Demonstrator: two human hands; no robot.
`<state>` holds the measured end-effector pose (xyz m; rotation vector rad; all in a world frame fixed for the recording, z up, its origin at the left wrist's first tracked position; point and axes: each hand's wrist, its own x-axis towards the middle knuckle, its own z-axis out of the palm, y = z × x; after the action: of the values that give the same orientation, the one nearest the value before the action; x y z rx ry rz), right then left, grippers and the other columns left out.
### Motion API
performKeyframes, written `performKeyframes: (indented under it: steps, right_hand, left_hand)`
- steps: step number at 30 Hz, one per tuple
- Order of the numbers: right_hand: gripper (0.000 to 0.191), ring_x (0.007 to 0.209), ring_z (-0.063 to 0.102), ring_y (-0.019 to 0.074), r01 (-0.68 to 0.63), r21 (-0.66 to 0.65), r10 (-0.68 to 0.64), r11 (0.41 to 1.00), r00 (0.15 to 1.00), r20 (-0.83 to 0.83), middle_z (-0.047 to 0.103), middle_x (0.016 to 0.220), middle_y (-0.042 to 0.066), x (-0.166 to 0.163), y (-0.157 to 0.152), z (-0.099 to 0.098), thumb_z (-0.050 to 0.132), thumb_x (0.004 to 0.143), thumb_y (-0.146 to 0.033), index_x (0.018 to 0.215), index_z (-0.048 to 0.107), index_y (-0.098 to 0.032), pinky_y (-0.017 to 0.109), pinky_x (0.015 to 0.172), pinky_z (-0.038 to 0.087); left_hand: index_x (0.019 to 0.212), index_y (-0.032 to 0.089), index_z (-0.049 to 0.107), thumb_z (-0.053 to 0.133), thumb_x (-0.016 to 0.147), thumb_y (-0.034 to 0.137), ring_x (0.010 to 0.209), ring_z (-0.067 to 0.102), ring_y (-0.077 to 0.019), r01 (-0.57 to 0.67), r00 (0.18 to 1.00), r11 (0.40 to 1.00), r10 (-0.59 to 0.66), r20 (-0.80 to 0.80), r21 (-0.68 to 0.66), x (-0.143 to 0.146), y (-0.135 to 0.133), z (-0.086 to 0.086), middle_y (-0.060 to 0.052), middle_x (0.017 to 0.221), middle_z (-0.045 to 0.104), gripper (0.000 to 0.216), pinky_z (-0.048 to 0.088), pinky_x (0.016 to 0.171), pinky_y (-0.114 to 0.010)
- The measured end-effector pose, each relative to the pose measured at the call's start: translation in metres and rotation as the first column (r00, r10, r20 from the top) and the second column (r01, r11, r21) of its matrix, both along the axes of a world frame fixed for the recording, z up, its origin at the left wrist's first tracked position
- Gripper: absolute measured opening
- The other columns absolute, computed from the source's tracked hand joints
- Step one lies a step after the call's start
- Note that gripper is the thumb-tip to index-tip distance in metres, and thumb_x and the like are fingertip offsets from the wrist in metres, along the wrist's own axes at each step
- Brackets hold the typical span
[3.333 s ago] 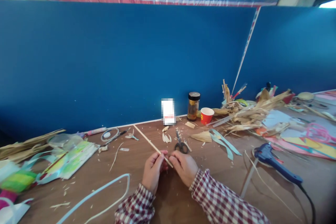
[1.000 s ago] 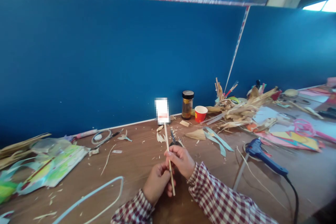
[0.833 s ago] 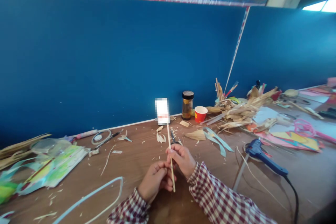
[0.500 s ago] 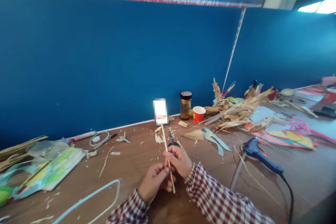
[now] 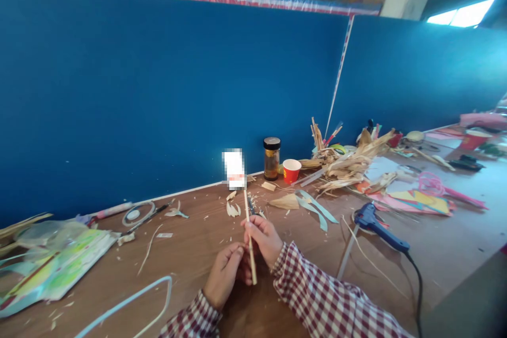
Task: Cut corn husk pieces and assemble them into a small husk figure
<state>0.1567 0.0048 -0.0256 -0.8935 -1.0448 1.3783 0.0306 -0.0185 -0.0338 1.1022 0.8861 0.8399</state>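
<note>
A thin pale stick (image 5: 250, 243) rises nearly upright in front of me, its lower end near the table. My right hand (image 5: 264, 237) pinches it between thumb and fingers around its middle. Just left of the stick, my left hand (image 5: 229, 269) is closed, thumb against the index finger. Its other fingers curl behind the stick; what the pinch holds, if anything, is too small to make out. Beyond my hands lie dark-handled scissors (image 5: 251, 207), partly hidden by the right hand, among pale shavings. Small curled husk pieces (image 5: 233, 210) lie beside them.
A blue glue gun (image 5: 380, 226) with a black cord lies at right. Behind stand a lidded jar (image 5: 271, 159) and a red paper cup (image 5: 292, 171), near dried husks (image 5: 352, 165). A bent light-blue strip (image 5: 122, 303) lies front left. A blue partition (image 5: 178, 90) borders the table.
The view has turned a little to the right. My left thumb has drawn back from the stick to its left side, while my right hand keeps its pinch.
</note>
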Motion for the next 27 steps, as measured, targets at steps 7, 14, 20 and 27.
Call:
performKeyframes:
  steps: [7,14,20,27]
  right_hand:
    - [0.036,0.040,0.032,0.0060,0.317,0.076,-0.326,0.945,0.923,0.203,0.040,0.052,-0.006,0.026,0.012,0.014,0.034,0.084,-0.039,0.105,0.046,-0.013,0.018,0.037,0.027]
    - [0.014,0.056,0.047,0.0132,0.317,0.183,-0.361,0.930,0.708,0.607,0.050,0.055,-0.001,0.052,0.012,0.013,0.054,0.073,-0.022,0.086,0.056,-0.016,0.024,0.053,0.031]
    - [0.028,0.070,0.055,0.0171,0.272,0.346,-0.391,0.898,0.135,0.910,0.057,0.096,0.009,0.053,0.008,0.009,0.054,0.075,-0.022,0.102,0.053,-0.021,0.027,0.056,0.034]
    - [0.025,0.088,0.055,0.0172,0.086,0.649,-0.635,0.756,0.341,0.693,0.057,0.100,0.008,0.037,0.001,0.015,0.044,0.082,-0.024,0.103,0.054,-0.019,0.028,0.076,0.042]
  left_hand:
    - [0.068,0.016,0.051,0.055,0.069,0.030,0.042,0.045,-0.0059,-0.290,0.955,0.955,0.284,0.089,0.065,-0.007,0.005,0.001,0.003,0.053,0.056,0.015,0.038,0.041,-0.017]
    - [0.076,0.015,0.056,0.059,0.068,0.035,0.040,0.044,-0.0061,-0.308,0.951,0.945,0.304,0.049,0.114,-0.008,0.005,0.002,0.003,0.053,0.055,0.022,0.036,0.038,-0.018]
    - [0.078,0.012,0.060,0.060,0.068,0.041,0.040,0.045,-0.0067,-0.347,0.937,0.925,0.348,0.021,0.156,-0.006,0.006,0.004,0.002,0.052,0.054,0.030,0.038,0.037,-0.018]
    - [0.094,0.014,0.059,0.057,0.069,0.046,0.041,0.046,-0.0071,-0.510,0.855,0.836,0.518,0.016,0.202,-0.010,0.011,0.002,0.001,0.059,0.057,0.041,0.038,0.038,-0.018]
